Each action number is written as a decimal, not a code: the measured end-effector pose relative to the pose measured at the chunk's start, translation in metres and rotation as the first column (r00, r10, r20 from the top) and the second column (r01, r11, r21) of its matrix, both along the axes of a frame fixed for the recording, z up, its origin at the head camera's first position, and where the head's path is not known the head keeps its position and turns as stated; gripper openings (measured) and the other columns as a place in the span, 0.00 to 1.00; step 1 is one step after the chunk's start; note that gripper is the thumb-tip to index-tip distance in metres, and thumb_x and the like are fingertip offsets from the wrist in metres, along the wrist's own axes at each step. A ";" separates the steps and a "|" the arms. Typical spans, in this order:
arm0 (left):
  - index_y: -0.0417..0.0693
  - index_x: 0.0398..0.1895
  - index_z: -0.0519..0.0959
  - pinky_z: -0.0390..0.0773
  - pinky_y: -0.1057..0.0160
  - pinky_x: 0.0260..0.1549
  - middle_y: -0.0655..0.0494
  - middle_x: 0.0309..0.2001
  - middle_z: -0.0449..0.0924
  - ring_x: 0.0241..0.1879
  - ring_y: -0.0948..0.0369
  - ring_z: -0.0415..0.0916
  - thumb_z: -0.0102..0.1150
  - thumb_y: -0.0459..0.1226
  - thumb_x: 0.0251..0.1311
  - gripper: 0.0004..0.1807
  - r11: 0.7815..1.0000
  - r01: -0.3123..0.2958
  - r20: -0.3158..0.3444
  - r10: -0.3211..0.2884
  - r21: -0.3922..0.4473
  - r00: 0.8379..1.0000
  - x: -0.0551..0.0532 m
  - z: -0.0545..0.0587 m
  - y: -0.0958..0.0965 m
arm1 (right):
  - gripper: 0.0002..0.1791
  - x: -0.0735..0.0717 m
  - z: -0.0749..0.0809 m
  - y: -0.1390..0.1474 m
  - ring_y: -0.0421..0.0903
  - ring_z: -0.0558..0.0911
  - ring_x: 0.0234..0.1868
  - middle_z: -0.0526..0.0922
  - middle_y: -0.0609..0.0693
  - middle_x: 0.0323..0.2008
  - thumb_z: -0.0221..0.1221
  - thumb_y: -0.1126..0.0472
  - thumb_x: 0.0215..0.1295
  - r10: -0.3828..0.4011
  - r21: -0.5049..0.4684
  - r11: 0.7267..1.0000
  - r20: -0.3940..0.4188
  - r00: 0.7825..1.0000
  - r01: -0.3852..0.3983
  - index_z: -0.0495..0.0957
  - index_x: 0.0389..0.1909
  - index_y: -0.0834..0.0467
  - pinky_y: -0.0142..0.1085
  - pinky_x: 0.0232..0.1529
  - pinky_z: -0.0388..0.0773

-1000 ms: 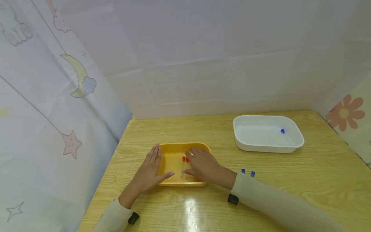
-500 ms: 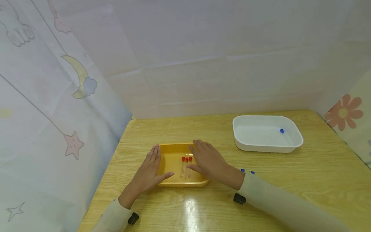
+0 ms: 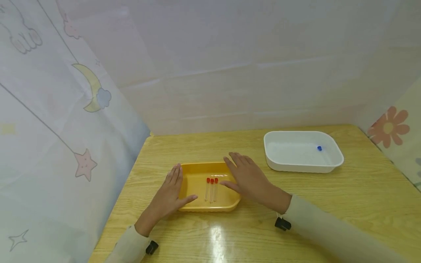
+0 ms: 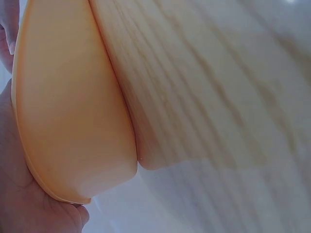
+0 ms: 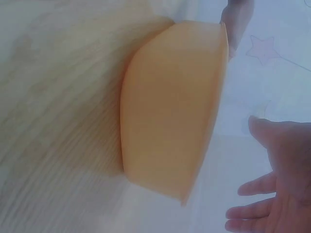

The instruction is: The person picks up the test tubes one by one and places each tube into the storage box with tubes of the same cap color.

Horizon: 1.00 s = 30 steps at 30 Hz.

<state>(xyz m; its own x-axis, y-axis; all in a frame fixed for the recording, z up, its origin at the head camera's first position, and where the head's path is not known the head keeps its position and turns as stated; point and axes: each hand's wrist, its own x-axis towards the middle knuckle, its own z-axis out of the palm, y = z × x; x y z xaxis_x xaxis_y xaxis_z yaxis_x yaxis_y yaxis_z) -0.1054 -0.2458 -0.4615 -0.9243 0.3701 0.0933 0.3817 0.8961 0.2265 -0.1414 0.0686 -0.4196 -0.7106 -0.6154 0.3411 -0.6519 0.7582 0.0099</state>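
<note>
A yellow plastic tray [image 3: 194, 184] sits on the wooden table. Three clear test tubes [image 3: 212, 189] with red caps lie side by side inside it. Along the tray's left end rests my left hand [image 3: 167, 195], fingers straight and together, thumb stretched over the front rim. The left wrist view shows this palm against the rim of the tray [image 4: 73, 107]. Spread over the tray's right end, my right hand [image 3: 251, 180] has nothing in its fingers. In the right wrist view its straight fingers stand apart from the tray wall [image 5: 165, 107].
A white plastic tray [image 3: 271, 160] stands at the back right of the table, with a small blue cap [image 3: 319, 148] showing inside. A printed cloth [image 3: 204, 80] hangs behind the table and along its sides.
My right hand has drawn back to the right, from over the red-capped tubes to the tray's right end, uncovering all three. The blue caps on the table are now hidden behind the right arm.
</note>
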 end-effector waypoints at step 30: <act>0.30 0.79 0.40 0.44 0.44 0.75 0.39 0.81 0.31 0.80 0.46 0.31 0.51 0.68 0.65 0.61 1.000 0.011 -0.013 -0.011 0.001 1.000 0.000 -0.001 0.000 | 0.50 -0.005 -0.002 0.059 0.65 0.60 0.75 0.58 0.68 0.75 0.55 0.32 0.70 -0.046 -0.124 0.991 0.099 0.994 0.058 0.57 0.77 0.66 0.59 0.72 0.58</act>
<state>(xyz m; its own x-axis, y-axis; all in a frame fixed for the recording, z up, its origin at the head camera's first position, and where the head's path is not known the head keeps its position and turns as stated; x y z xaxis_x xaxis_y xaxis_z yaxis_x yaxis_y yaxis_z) -0.1051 -0.2463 -0.4622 -0.9189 0.3798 0.1062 0.3943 0.8916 0.2225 -0.1460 0.1276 -0.4219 -0.7736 -0.5332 0.3423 -0.6050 0.7822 -0.1487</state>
